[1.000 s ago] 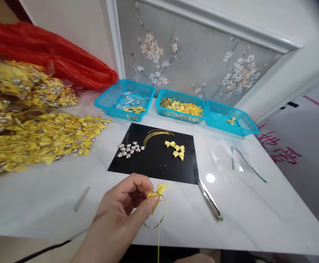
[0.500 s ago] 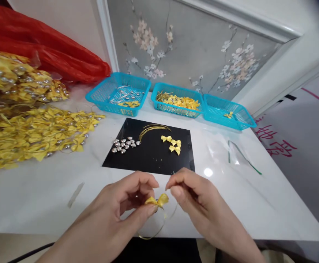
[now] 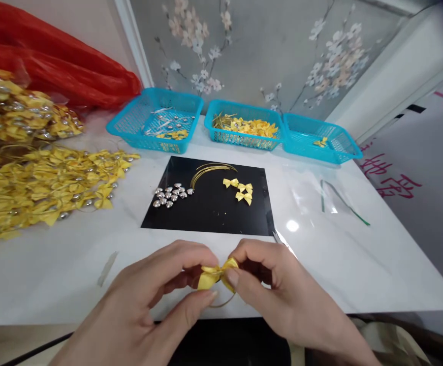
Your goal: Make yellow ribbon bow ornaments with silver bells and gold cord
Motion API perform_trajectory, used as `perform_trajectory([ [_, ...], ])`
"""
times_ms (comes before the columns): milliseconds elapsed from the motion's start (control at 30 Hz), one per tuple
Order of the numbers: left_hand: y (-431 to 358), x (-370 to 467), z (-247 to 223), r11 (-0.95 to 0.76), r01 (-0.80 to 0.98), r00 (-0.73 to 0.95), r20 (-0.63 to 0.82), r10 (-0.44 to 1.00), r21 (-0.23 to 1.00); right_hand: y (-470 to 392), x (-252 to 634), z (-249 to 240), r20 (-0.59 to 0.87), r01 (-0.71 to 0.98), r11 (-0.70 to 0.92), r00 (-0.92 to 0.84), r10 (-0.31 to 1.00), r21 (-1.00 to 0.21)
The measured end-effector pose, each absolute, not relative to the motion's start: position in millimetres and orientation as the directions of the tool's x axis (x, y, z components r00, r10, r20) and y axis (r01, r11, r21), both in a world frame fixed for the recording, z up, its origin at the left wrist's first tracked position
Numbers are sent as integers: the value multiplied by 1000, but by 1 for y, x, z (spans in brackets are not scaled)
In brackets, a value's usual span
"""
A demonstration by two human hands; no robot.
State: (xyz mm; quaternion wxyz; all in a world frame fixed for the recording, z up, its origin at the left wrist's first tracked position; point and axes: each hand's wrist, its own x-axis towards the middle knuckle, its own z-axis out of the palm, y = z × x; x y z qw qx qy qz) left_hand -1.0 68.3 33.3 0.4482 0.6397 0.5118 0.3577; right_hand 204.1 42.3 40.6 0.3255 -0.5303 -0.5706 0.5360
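Observation:
A yellow ribbon bow [image 3: 208,278] is held up near the table's front edge, between both hands. My left hand [image 3: 164,292] is curled around the bow's left loop, index finger above and thumb below. My right hand [image 3: 273,284] pinches the right loop between thumb and fingers. A thin gold cord [image 3: 223,304] curves below the bow. Beyond the hands, a black mat [image 3: 202,218] bears several silver heart-shaped beads [image 3: 173,194], a bundle of gold cords [image 3: 206,173] and several yellow bows [image 3: 244,188].
Pointed metal blades [image 3: 282,243], partly hidden, lie beside my right hand. Blue baskets [image 3: 137,134] line the back of the table. Finished-looking yellow bows with silver beads [image 3: 50,183] are heaped at left, near red fabric [image 3: 61,56]. Clear plastic with a green strip [image 3: 343,201] lies at right.
My right hand has moved left and closed on the bow's right loop. The bow has turned, and its left loop now faces me more. The metal blades have come into view.

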Motion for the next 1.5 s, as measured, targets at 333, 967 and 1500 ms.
perform_trajectory([
  [333, 74, 4, 32, -345, 405, 406, 171, 897, 847, 44, 205, 39, -268, 67, -259, -261, 928, -964],
  [967, 99, 7, 33, 235, 206, 458, -306, 834, 950, 50, 207, 32, -261, 53, -255, -216, 941, -965],
  [1500, 103, 9, 34, 96, 274, 495, -226, 839, 957, 51, 203, 31, -14, 383, 14, -69, 997, -924],
])
